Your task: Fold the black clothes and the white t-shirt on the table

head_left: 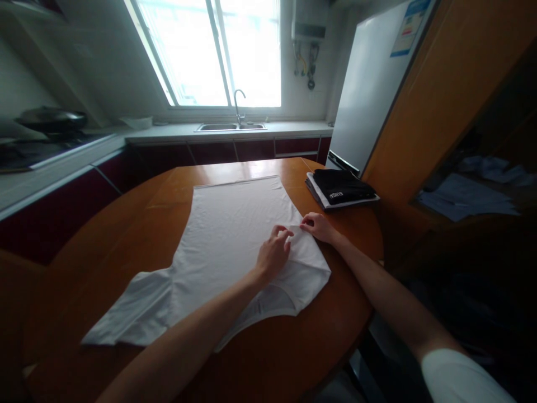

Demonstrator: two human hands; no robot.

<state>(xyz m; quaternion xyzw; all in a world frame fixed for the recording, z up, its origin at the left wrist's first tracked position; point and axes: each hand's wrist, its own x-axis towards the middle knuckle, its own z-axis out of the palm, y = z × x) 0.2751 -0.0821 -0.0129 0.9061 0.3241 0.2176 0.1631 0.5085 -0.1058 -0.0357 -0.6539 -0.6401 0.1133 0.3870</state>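
Note:
A white T-shirt (235, 224) lies spread on the wooden table, its hem toward the window and its neckline toward me. One sleeve stretches out at the lower left; at the right, the other sleeve is folded inward over the body. My right hand (319, 227) pinches the shirt's right edge, fingertips closed on the fabric. Just left of it, my left hand (273, 253) is over the folded part, fingers loosely bent and apart, with no cloth visibly gripped. My left forearm covers some of the collar area.
Folded clothes (342, 187), black on top, are stacked at the table's (168, 196) right side. Beyond stand a counter with a sink (230, 127), a fridge (369, 84) at right and a covered pan (52, 119) on the stove at left.

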